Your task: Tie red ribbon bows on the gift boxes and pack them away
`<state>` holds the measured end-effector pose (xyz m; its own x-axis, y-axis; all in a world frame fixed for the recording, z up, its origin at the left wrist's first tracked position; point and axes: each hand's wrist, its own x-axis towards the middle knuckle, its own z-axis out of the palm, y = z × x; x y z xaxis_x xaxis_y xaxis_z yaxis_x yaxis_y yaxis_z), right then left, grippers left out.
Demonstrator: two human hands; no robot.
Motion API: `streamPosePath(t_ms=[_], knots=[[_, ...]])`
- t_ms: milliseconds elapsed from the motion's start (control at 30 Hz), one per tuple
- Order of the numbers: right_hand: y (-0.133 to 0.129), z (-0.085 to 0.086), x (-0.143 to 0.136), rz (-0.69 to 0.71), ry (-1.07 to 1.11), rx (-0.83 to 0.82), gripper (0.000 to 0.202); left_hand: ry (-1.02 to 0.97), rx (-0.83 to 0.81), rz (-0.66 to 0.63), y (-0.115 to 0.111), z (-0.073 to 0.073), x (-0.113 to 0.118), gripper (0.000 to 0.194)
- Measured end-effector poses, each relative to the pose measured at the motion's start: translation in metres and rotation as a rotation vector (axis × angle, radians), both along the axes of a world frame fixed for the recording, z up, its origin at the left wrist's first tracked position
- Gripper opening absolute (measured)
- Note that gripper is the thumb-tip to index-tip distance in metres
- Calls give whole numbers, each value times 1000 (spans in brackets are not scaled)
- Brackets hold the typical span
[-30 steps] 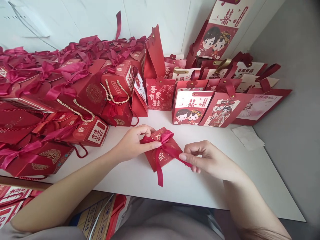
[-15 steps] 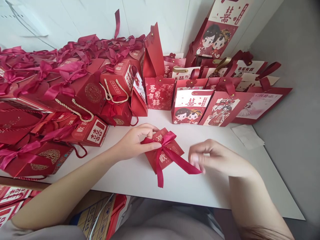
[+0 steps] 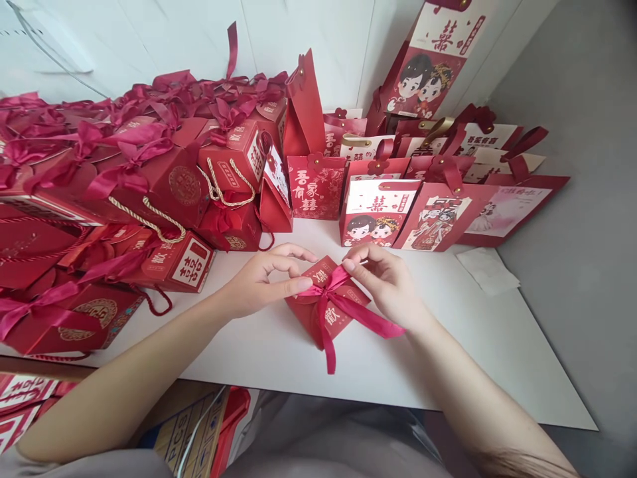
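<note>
A small red gift box (image 3: pixel 343 318) with gold characters sits on the white table in front of me. Across its top a dark pink ribbon (image 3: pixel 326 292) is tied in a bow, with two tails hanging toward me and to the right. My left hand (image 3: pixel 271 275) pinches the bow's left loop between thumb and fingers. On the other side, my right hand (image 3: pixel 383 275) has its thumb and forefinger closed on the upper right loop. The fingers partly cover both loops.
Many red gift boxes (image 3: pixel 164 179) with pink bows and cord handles are piled at the left. Several red and white paper gift bags (image 3: pixel 381 212) stand at the back right. A white tissue (image 3: pixel 488 271) lies by the grey wall. A cardboard carton (image 3: pixel 184 425) is below the table edge.
My right hand has moved left and up from the ribbon's right tail to the bow's upper right loop. The box has turned slightly. My left hand stays at the left loop.
</note>
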<state>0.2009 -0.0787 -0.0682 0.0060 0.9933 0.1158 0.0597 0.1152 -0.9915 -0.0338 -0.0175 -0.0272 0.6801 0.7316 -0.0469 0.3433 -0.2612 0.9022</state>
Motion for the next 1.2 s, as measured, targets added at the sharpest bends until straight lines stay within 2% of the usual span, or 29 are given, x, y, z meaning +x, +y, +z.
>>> streamPosePath(t_ms=[200,400,567,633,700,833,900,967,1033,1133,1200], knots=[[-9,-1,9,41,142,-46,30,-75,105,36,-1,8,0,29],[-15,-1,4,64,59,-66,31,121,182,181,-7,6,5,42],[-16,1,1,15,-104,-63,31,281,201,206,-9,10,8,56],[-18,3,4,-23,-192,23,26,294,198,206,-8,11,8,56],[-21,7,7,-45,-305,220,20,289,191,206,-7,11,9,55],[-33,13,-2,32,-665,704,38,276,219,182,-7,10,9,53],[-38,12,-14,91,-850,839,34,262,241,166,-7,10,9,52],[-41,10,-26,110,-947,865,27,246,262,161,-8,10,9,49],[-42,6,-33,128,-901,858,24,222,277,162,-8,10,9,42],[-41,6,-28,223,-577,845,28,169,292,136,-7,12,9,31],[-39,8,-19,201,-393,785,23,156,300,101,-4,14,9,25]])
